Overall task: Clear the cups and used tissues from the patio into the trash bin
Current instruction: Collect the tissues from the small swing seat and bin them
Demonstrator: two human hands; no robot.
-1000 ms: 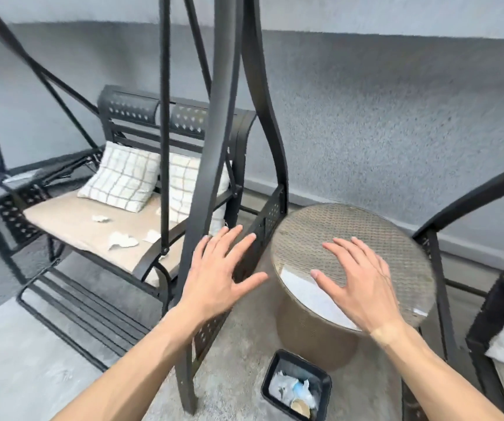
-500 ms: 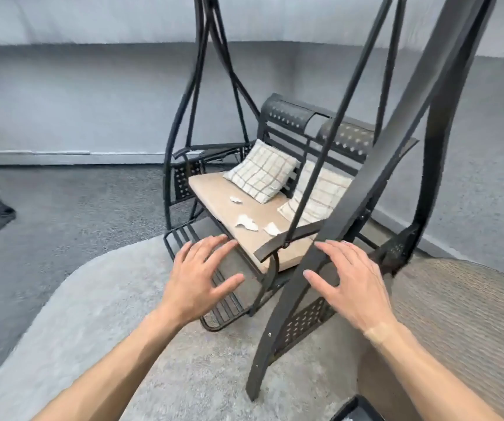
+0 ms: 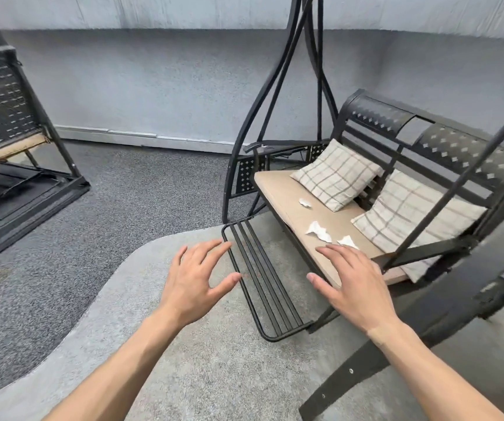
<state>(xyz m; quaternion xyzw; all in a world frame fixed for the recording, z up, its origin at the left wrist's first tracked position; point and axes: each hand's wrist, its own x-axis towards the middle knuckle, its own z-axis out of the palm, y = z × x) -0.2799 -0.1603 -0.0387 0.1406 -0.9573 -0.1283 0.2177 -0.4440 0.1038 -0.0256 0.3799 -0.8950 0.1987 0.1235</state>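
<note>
Three crumpled white tissues lie on the beige seat cushion (image 3: 287, 189) of a black metal swing bench: a small tissue (image 3: 304, 203) near the back, a larger tissue (image 3: 319, 231) in the middle, and a third tissue (image 3: 347, 241) just beyond my right fingertips. My right hand (image 3: 351, 285) hovers over the cushion's front edge, fingers spread, holding nothing. Above the bench's footrest (image 3: 262, 278) my left hand (image 3: 197, 279) hangs empty with its fingers spread. No cup or trash bin is in view.
Two checked pillows (image 3: 335, 173) lean against the bench back. Black frame bars (image 3: 427, 302) of the swing slant across the lower right. A second black swing (image 3: 4, 123) stands at the far left. A light grey rug (image 3: 183, 360) lies on dark carpet (image 3: 31, 268).
The view has swung left and closer to the swing bench; the round table and the bin have left the frame. Both hands stay spread, and the right one now hovers over the cushion near the tissues.
</note>
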